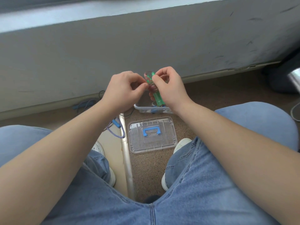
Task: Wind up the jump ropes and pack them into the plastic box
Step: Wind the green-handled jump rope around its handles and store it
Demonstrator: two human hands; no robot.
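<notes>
Seated, knees apart, the person works over the open plastic box [142,108] on the floor, and everything else can be placed from that box. Directly above it, both hands are raised together around a green-handled jump rope [156,93]: the right hand [168,89] is closed around the green handles, thumb and forefinger pinched at their top end, while the left hand [125,90] pinches what looks like clear cord coiled about them, though the cord itself is hard to make out. This rope seems nearly wound and, in my judgement, is being tucked or finished off before it goes down into the box. Inside the box something blue shows at the near wall, perhaps 1 rope already packed; I cannot tell for sure. The clear lid [152,134] with its blue handle lies flat on the floor on the person's side of the box, so closing is not yet done. To the left of the box a blue-and-white braided rope [119,129] sprawls loose across a pale metal floor strip [127,159], and farther left, by the wall, another dark blue rope [84,103] lies unwound. So at least 2 ropes remain to wind and pack.
</notes>
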